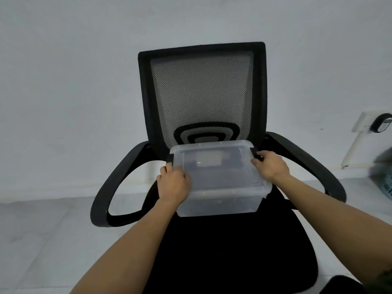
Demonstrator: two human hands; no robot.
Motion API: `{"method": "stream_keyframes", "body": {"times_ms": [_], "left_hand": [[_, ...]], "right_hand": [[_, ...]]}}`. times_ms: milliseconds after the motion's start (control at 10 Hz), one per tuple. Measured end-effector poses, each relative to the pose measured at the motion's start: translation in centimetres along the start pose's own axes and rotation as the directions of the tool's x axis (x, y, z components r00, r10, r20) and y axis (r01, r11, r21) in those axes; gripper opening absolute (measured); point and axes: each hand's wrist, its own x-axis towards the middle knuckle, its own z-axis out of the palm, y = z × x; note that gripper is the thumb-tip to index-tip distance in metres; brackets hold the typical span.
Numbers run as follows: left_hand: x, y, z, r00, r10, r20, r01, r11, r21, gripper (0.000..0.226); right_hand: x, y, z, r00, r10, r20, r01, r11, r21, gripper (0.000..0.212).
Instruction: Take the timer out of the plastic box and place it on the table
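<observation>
A translucent plastic box (pixel 220 183) with its lid on sits on the seat of a black office chair (pixel 212 251). Black latches are at its left and right ends. My left hand (pixel 172 183) rests on the left end of the lid, fingertips touching the left latch (pixel 169 159). My right hand (pixel 269 165) is on the right end, fingers on the right latch (pixel 255 153). A pale rectangular shape (pixel 209 159), perhaps the timer, shows dimly through the lid; I cannot tell what it is.
The chair has a mesh backrest (pixel 201 92) and two curved black armrests (pixel 114 187) either side of the box. A white wall stands behind. A blurred dark object (pixel 381 177) and a wall fitting (pixel 379 123) are at the right edge. Pale floor lies around.
</observation>
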Motion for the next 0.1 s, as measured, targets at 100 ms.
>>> {"method": "stream_keyframes", "body": {"times_ms": [100], "left_hand": [[-0.45,0.02,0.22,1.000,-0.026,-0.012,0.026,1.000,0.002,0.037]], "right_hand": [[0.10,-2.70,-3.80,0.956,-0.174,-0.238,0.209,0.969,0.130,0.040]]}}
